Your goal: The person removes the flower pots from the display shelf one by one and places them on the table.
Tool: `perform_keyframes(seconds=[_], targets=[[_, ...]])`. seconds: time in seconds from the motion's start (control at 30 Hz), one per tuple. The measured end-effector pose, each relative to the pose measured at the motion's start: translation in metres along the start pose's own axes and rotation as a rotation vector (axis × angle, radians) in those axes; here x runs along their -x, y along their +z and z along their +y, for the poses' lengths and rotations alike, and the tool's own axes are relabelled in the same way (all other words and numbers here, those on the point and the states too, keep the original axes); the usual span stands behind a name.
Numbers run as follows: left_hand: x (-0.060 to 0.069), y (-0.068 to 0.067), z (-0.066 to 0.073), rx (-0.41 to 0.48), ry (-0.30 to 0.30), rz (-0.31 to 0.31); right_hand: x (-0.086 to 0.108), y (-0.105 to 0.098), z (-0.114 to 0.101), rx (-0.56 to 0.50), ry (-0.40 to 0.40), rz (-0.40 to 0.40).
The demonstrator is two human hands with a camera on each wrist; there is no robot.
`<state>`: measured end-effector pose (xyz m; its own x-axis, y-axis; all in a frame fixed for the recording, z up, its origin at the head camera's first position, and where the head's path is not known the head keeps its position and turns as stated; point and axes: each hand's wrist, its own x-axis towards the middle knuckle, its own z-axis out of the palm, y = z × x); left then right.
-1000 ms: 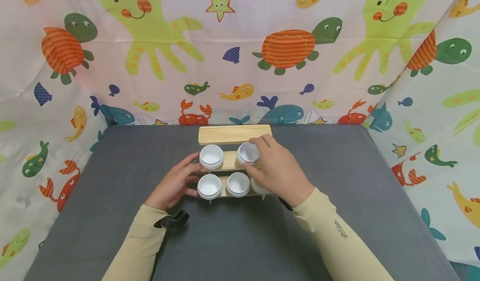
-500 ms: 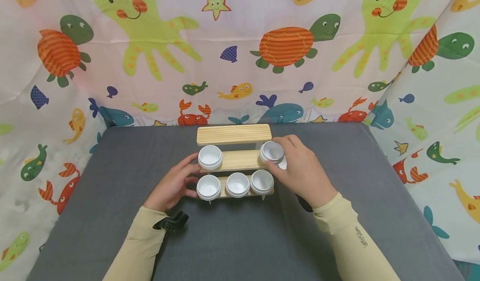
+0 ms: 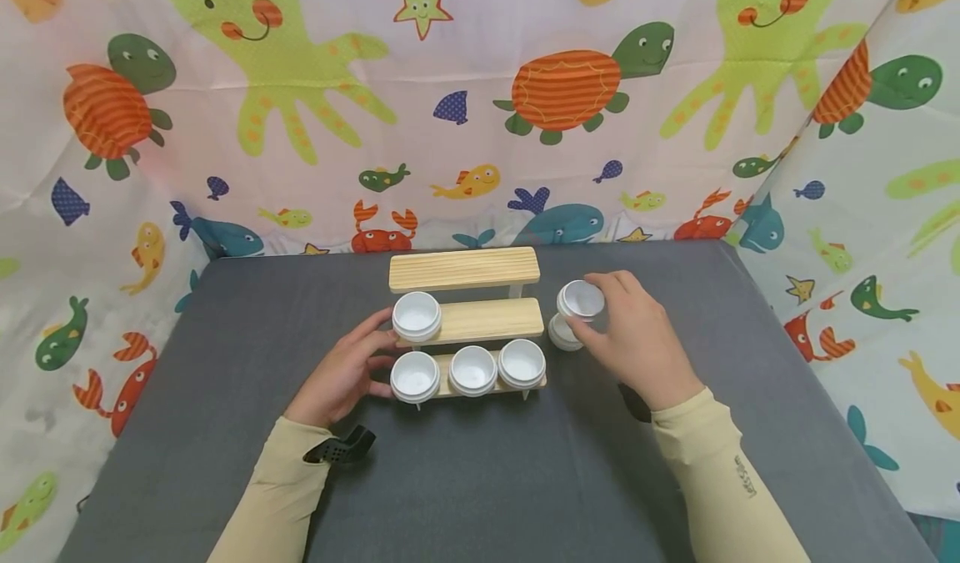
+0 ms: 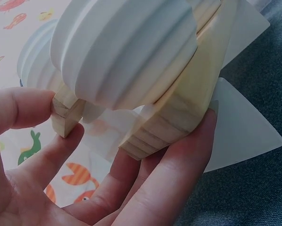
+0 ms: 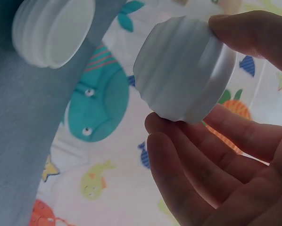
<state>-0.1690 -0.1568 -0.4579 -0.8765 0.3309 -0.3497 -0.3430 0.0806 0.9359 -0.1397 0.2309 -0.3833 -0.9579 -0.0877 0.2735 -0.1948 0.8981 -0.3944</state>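
A three-step wooden display stand [image 3: 491, 321] with pale supports is on the grey table. My left hand [image 3: 341, 379] steadies its left side; in the left wrist view, thumb and finger pinch one board's end, while other fingers sit under a second board [image 4: 160, 125]. White ribbed cups stand on it: one cup [image 3: 417, 314] at the middle step's left end, and three along the bottom step. To the right of the stand, my right hand [image 3: 637, 342] pinches another white cup [image 3: 582, 298] between thumb and fingers, held in the air. Beneath it, one more cup [image 3: 564, 334] shows partly.
The top board [image 3: 465, 269] of the stand carries no cup. Grey cloth covers the table [image 3: 480, 480]. A curtain [image 3: 322, 179] printed with sea animals hangs behind and on both sides.
My right hand has carried its cup rightward from above the middle step to beyond the stand's right end. The bottom step's right cup has come into full view. My left hand stays at the stand.
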Motion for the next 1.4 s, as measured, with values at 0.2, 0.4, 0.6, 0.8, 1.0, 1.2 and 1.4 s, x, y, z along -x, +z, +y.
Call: perform_keyframes(seconds=[0.2, 0.4, 0.6, 0.8, 1.0, 1.2, 1.4], targets=[[0.001, 0.001, -0.004, 0.017, -0.006, -0.006, 0.005, 0.002, 0.021, -0.019, 0.069, 0.011], [0.001, 0.0, -0.002, 0.013, 0.009, 0.004, 0.008, 0.0, 0.032, -0.062, 0.106, 0.026], [0.0, 0.0, 0.0, 0.012, 0.007, 0.006, 0.01, 0.003, 0.042, -0.043, 0.126, 0.019], [-0.001, -0.001, 0.0, 0.009, 0.017, 0.0, 0.01, 0.008, 0.049, -0.031, 0.125, 0.021], [0.001, -0.002, 0.0, 0.02, 0.01, -0.013, 0.011, 0.013, 0.054, -0.027, 0.13, 0.017], [0.001, -0.002, 0.001, 0.015, 0.009, -0.012, 0.01, 0.016, 0.059, -0.02, 0.142, 0.006], [0.002, -0.001, 0.002, 0.01, 0.01, -0.013, 0.009, 0.019, 0.064, -0.015, 0.163, -0.027]])
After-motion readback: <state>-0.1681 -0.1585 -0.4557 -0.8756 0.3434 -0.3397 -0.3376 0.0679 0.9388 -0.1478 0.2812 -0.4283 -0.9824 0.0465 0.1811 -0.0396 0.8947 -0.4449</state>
